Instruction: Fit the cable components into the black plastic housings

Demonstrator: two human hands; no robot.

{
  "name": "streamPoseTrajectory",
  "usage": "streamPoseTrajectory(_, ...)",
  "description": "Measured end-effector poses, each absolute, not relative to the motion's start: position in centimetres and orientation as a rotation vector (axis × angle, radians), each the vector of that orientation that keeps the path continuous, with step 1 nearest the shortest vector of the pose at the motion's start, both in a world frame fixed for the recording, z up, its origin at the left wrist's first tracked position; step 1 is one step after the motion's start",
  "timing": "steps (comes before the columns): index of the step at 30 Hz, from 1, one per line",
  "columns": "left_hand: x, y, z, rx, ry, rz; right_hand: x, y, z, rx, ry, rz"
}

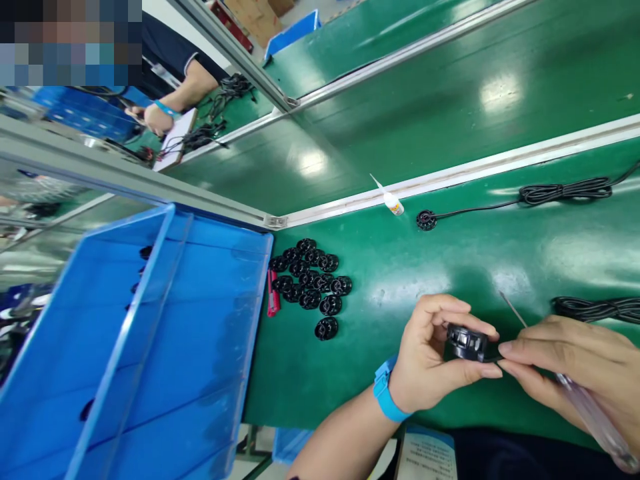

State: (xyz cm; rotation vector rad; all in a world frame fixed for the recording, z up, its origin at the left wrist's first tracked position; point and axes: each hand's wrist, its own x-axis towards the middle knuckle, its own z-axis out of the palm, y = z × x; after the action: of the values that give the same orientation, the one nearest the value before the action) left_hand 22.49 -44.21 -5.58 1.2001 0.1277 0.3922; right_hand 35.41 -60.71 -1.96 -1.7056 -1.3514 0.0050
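My left hand [435, 353], with a blue wrist strap [386, 393], grips a round black plastic part [467, 341] by its rim between thumb and fingers. Beside it, my right hand [565, 360] pinches the short black cable [493, 360] where it leaves that part. A screwdriver [590, 413] with a clear handle also lies in my right hand, its thin shaft pointing up and left, away from the part. Farther left on the green mat, several similar black parts [310, 280] stand in a cluster.
A large blue bin [200, 333] fills the left side, and a red tool [273, 293] lies by its edge. Toward the back are a small white glue bottle [393, 203] and a black ring [427, 220] with coiled cable [565, 192]. Another person's hand [159, 119] works beyond the frame.
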Motion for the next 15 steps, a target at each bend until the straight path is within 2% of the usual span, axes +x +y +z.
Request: streamPoseTrajectory(15,23.1,-43.2,-5.2,1.416,-0.002,0.483,34.7,-61.8,-2.9,-1.674,-1.397,-0.04)
